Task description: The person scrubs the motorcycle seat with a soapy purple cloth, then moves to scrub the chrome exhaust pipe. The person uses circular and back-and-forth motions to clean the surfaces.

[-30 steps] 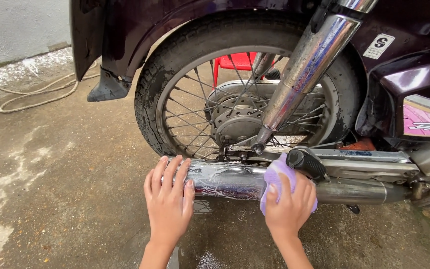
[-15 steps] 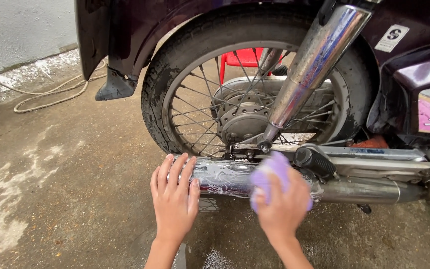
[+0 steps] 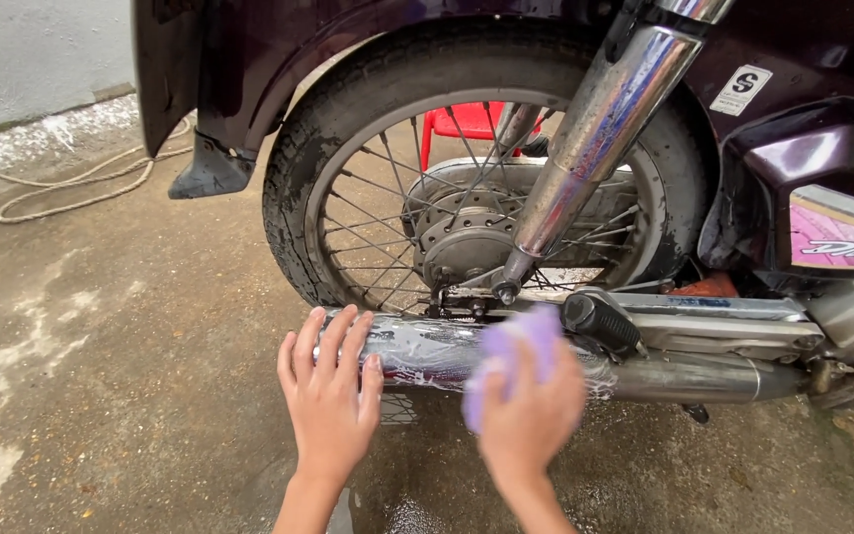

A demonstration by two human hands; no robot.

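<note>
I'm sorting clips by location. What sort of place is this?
Probably an outdoor yard or driveway: wet concrete ground, a rope lying by a wall, and a motorcycle's rear wheel standing on it.

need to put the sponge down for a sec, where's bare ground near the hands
Bare wet concrete lies left of the left hand, bordered by the rear tyre and the rope by the wall. A smaller patch lies right of the right hand, below the exhaust pipe. Crowded: around the purple sponge, footpeg and spokes.
</note>
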